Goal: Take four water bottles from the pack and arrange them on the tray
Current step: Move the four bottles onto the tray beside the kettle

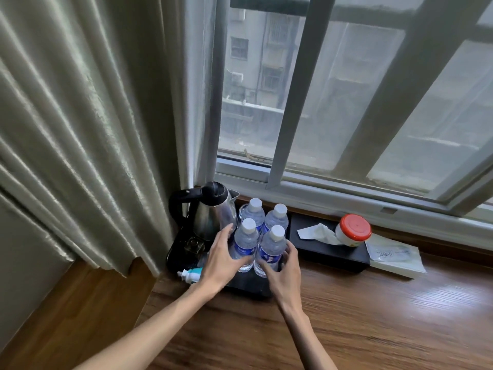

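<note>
In each hand (222, 259) (282, 272), one front bottle (246, 243) (272, 248)

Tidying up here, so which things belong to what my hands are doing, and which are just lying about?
In hand: left hand, right hand, front-left bottle, front-right bottle, rear-left bottle, rear-right bottle, black tray.
Lying about: kettle, tissue box, red-lidded jar, paper packet, small teal bottle.

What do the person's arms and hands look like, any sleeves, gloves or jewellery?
The left arm and right arm are bare as far as the picture shows; no sleeve comes into view. The left hand and right hand wear no gloves, and no watch, bracelet or ring shows.
</note>
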### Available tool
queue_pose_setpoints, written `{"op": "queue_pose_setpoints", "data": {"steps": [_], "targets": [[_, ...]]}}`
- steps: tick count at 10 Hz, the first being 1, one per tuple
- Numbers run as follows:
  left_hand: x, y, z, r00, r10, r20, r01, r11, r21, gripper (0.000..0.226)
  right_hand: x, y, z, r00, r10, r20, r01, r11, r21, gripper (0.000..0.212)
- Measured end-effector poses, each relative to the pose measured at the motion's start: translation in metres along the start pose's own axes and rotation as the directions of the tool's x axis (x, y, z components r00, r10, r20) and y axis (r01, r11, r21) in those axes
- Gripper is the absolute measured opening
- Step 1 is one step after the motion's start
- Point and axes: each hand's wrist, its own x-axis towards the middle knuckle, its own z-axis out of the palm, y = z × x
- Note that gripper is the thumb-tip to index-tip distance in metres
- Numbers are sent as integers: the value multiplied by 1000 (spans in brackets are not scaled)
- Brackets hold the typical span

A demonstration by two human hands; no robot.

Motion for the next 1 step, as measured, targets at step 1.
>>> {"op": "queue_pose_setpoints", "data": {"steps": [1], "targets": [[-3, 27, -14, 994, 103, -47, -103, 995, 11, 99, -5, -33, -20, 995, -92, -38, 93, 995, 21, 93]]}}
